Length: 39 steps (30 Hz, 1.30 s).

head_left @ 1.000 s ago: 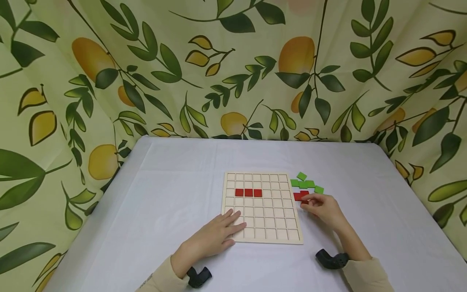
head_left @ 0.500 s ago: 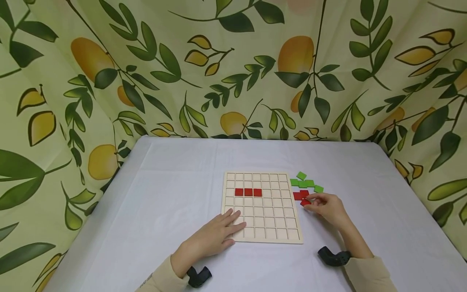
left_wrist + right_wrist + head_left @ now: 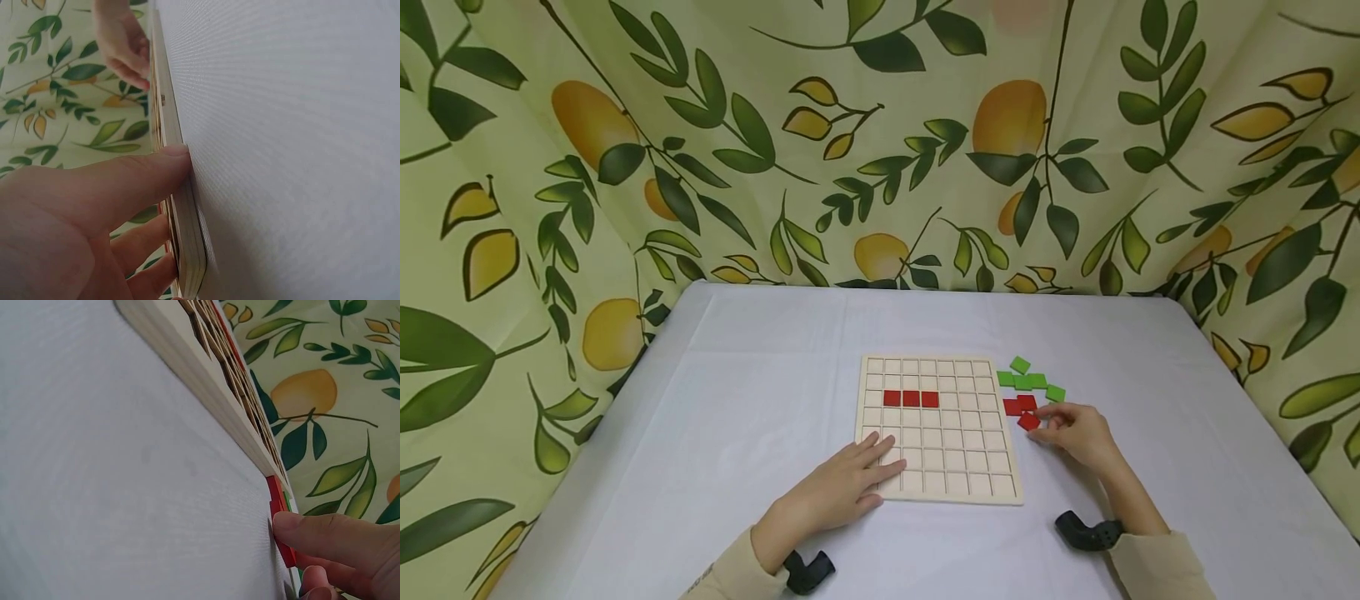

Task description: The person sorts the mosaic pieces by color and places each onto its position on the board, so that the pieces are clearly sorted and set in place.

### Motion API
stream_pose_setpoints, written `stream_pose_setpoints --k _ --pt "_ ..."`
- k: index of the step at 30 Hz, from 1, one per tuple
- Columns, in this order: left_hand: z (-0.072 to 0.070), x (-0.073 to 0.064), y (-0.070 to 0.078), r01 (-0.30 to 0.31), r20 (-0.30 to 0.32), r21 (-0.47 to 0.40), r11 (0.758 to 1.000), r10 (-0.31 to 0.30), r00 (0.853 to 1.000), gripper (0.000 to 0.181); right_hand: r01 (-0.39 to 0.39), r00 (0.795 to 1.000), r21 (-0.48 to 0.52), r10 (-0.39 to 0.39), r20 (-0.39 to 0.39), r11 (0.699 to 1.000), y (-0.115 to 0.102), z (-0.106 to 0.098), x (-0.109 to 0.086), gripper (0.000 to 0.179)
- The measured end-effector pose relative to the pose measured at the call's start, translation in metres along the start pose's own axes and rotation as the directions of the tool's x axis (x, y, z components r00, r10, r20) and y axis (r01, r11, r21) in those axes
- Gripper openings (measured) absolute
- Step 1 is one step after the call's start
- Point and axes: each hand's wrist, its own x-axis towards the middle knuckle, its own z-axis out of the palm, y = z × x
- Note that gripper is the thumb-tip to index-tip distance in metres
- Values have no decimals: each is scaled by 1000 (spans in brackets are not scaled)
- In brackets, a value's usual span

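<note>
A pale wooden grid board (image 3: 955, 461) lies flat, with three red square tiles (image 3: 911, 399) side by side in one of its upper rows. My left hand (image 3: 835, 485) rests on its near left corner, fingers spread over the cells; the left wrist view shows the thumb (image 3: 150, 178) against the board's edge. Right of the board, my right hand (image 3: 1081, 435) pinches a loose red tile (image 3: 1028, 422) between thumb and fingers. Its thumb (image 3: 312, 528) lies on the tile's near side in the right wrist view. Two more red tiles (image 3: 1012, 407) touch each other just beyond it.
Several green tiles (image 3: 1022, 382) lie beyond the red ones, next to the board's right edge. A white cloth (image 3: 760, 350) covers the table. Behind it hangs a curtain (image 3: 880, 167) printed with leaves and fruit. Black wrist devices (image 3: 1086, 532) sit on both forearms.
My right hand has drawn back slightly to the right and toward me, and the nearest red tile, mostly covered before, now shows. The left hand has stayed on the board.
</note>
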Motion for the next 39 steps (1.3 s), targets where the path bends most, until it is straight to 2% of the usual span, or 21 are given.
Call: stream_pose_setpoints --k 16,27,39 --pt "1 0 0 2 2 17 1000 -2 1000 50 -22 1000 -1 22 -8 1000 1 2 -1 38" --pt "2 0 -1 3 -2 23 1000 -3 1000 50 -10 1000 1 10 -16 1000 1 3 0 35" --pt "4 -1 -2 -31 -36 24 999 32 999 50 -26 1000 24 26 -2 999 -1 0 -2 38"
